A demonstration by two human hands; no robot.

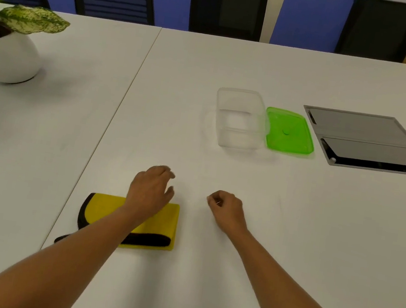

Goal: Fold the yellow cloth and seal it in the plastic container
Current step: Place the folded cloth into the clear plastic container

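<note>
The left hand hangs just past the far edge of the yellow cloth, palm down, its fingers loosely curved and spread a little, with nothing in its hold. Its wrist and forearm cross over the cloth, hiding the middle of it. The cloth lies folded into a flat rectangle on the white desk, under and to the left of that hand, showing a black border along its left end and near edge (whether the forearm actually rests on it cannot be told).

The right hand is level with the left one and a short way apart from it, just to the right of the cloth's right edge. Its fingers are curled in against the thumb in a loose fist, and no object shows inside it.

Well beyond the right hand stands the clear plastic container, uncovered and upright. The green lid lies flat right beside it, on the side away from the left hand.

Farther out past the lid is a grey panel set in the desk. Far off beyond the left hand stands a potted plant in a round white pot.
</note>
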